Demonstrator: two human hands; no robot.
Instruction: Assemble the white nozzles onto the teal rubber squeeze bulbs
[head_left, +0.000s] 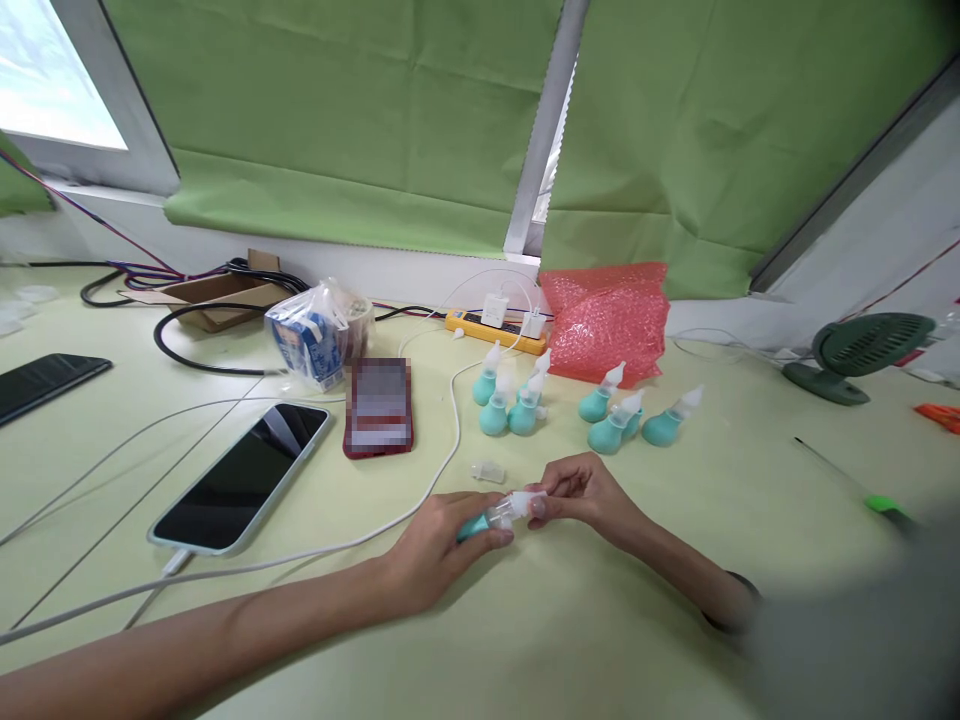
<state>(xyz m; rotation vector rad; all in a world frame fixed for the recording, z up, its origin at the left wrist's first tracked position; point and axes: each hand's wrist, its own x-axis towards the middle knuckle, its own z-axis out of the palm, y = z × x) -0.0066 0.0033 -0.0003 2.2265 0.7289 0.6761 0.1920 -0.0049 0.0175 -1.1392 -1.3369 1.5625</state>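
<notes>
My left hand [442,545] is wrapped round a nasal aspirator [501,513] with a teal bulb and a clear body, held nearly level just over the table. At its other end, my right hand [581,495] pinches the whitish tip between thumb and fingers. Most of the bulb is hidden by my left fingers. A small clear plastic piece [488,471] lies on the table just beyond my hands. Behind it stands a group of similar teal aspirators [493,412], tips up. Further right, several more aspirators [606,432] stand or lean to the right.
A white-cased phone [244,480] with a charging cable [360,540] lies left; the cable runs close to my left forearm. Beyond are a red-cased phone [379,410], a bagged blue box [311,345], a yellow power strip [495,332], red bubble wrap [607,320] and a green fan [862,345].
</notes>
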